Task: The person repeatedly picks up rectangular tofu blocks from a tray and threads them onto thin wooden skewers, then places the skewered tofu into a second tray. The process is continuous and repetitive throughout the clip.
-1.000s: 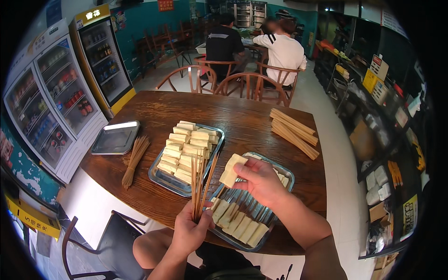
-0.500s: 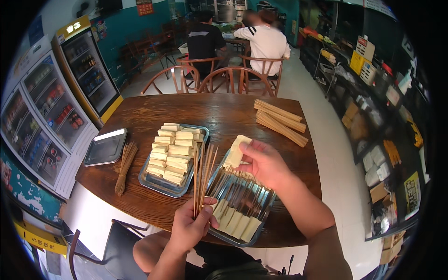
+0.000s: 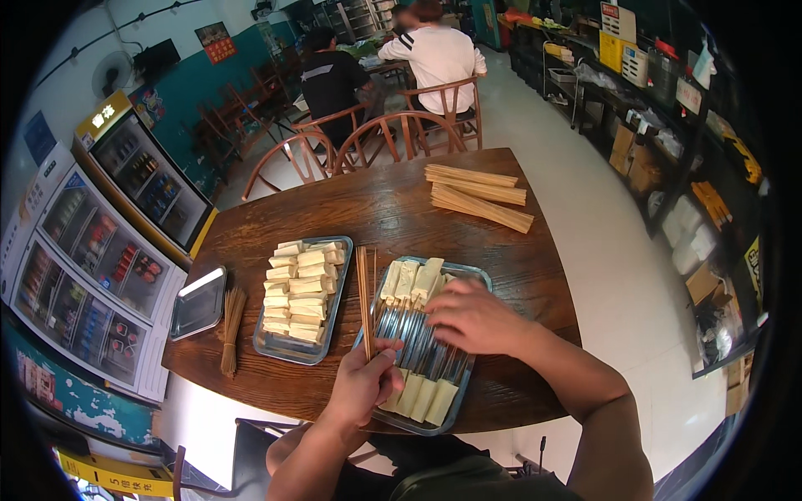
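Thin sticks (image 3: pixel 364 292) in left hand (image 3: pixel 364 386)

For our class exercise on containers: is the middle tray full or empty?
Mostly full: pale blocks lie piled in rows across the middle tray, with bare metal showing along its right side.

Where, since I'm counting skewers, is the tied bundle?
In the head view, the tied bundle lies at the left of the wooden table, between the small metal tray and the tray of stacked pale pieces.
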Demonstrator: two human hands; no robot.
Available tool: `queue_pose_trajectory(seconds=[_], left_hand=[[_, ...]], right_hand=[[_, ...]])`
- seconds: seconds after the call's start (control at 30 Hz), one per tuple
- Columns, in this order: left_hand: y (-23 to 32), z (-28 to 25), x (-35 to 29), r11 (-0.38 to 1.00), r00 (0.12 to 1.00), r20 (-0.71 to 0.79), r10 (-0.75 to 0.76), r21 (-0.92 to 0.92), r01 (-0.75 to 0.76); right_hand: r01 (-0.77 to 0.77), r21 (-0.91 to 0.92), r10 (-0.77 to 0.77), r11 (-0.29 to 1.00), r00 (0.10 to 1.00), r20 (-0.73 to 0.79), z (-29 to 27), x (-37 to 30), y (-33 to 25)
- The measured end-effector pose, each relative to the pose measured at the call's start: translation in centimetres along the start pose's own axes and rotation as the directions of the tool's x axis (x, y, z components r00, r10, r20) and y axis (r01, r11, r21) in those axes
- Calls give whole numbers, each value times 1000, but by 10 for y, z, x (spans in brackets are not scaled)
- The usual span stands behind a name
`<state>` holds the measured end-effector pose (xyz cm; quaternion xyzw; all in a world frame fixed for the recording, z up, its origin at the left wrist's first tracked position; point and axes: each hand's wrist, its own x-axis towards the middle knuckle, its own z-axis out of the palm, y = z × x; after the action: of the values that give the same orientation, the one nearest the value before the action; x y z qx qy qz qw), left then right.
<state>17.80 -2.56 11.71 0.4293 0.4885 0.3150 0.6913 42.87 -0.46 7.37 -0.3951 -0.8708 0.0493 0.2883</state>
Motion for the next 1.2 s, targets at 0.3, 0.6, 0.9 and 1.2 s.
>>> queue_pose_trajectory(seconds=[0.3,0.6,0.9,1.2], left_hand=[[-8,8,11,998,998,38,-53,37,52],[-18,14,18,990,990,53,-129,56,126],[-24,20,17,963,983,64,-171,224,153],[10,8,-6,865,990,57,-131,495,86]], right_hand=[[81,-25,-77,996,989,126,14,-9,-24],[64,-52,-54,997,984,169,5,-17,-25],[-101,-24,104,995,977,184,-13,-14,-12],[-120,-45,127,992,964,233,-20,-19,-11]])
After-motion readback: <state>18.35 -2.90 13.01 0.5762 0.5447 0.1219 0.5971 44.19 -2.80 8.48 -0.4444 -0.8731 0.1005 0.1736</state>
